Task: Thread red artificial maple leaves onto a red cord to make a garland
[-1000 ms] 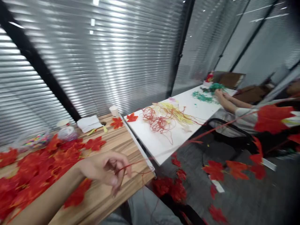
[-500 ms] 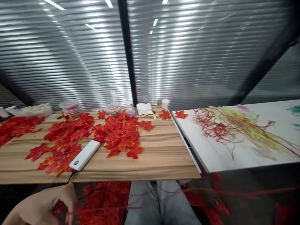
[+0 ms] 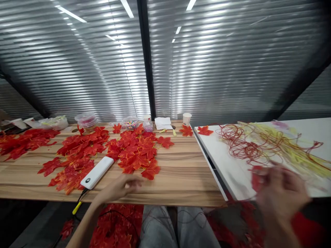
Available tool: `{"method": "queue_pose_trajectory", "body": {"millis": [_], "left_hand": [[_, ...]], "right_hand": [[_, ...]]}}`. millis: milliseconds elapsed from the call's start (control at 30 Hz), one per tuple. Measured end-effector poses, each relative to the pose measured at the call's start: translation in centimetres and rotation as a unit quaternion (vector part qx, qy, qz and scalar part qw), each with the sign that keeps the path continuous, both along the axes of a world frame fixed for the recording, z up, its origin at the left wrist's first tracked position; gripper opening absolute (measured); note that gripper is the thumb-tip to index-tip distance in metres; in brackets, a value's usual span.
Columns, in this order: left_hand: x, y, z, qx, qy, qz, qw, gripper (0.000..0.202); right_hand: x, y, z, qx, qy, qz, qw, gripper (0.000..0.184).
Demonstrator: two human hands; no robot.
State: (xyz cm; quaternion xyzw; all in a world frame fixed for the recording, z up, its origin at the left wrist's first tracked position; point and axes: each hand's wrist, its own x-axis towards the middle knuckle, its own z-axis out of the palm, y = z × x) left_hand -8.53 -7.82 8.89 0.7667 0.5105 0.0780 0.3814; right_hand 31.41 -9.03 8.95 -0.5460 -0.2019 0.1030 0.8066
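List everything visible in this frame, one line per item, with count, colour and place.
Red fabric maple leaves: many, red-orange, heaped across the wooden table; more on the floor under it.
Wooden table: one, light brown, left and centre.
White power bank: one, white, near front edge, cable hanging off.
Clear plastic bead tubs: several, along the far edge.
White paper cup: one, far right corner.
White napkin: one, beside the cup.
White table: one, right.
Red and yellow wire stems: a tangle, on the white table.
Left hand: over the wooden table's front edge, grip unclear.
Right hand: blurred, something red at the fingers.
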Motion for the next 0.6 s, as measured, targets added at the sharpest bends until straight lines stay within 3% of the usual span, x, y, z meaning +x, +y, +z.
{"method": "queue_pose_trajectory", "body": {"millis": [67,167,233,300,367,467,600], "left_hand": [[3.7,4.0,-0.1,0.123,0.017,0.032,0.992,0.034],[7.7,9.2,-2.8,0.252,0.119,0.15,0.948,0.041],[8.7,11.3,-5.1,0.269,0.124,0.217,0.93,0.058],[8.6,12.4,-6.8,0.256,0.088,0.264,0.926,0.058],[7.9,13.0,-7.4,0.242,0.052,0.288,0.925,0.044],[6.7,14.2,-6.8,0.232,-0.012,0.314,0.921,0.026],[6.9,16.6,-5.6,0.239,-0.139,0.361,0.891,0.04]], "right_hand": [[-2.2,0.7,-2.0,0.004,-0.07,0.074,0.995,0.024],[-6.4,1.9,-5.7,-0.059,-0.135,0.188,0.971,0.028],[-8.6,2.6,-7.8,-0.062,-0.16,0.257,0.951,0.028],[-9.9,3.1,-9.1,-0.06,-0.178,0.3,0.935,0.027],[-10.4,3.5,-9.2,-0.054,-0.193,0.333,0.921,0.025],[-10.7,4.4,-7.5,-0.033,-0.219,0.37,0.902,0.023],[-12.1,7.2,-4.9,-0.003,-0.205,0.425,0.882,0.021]]}}
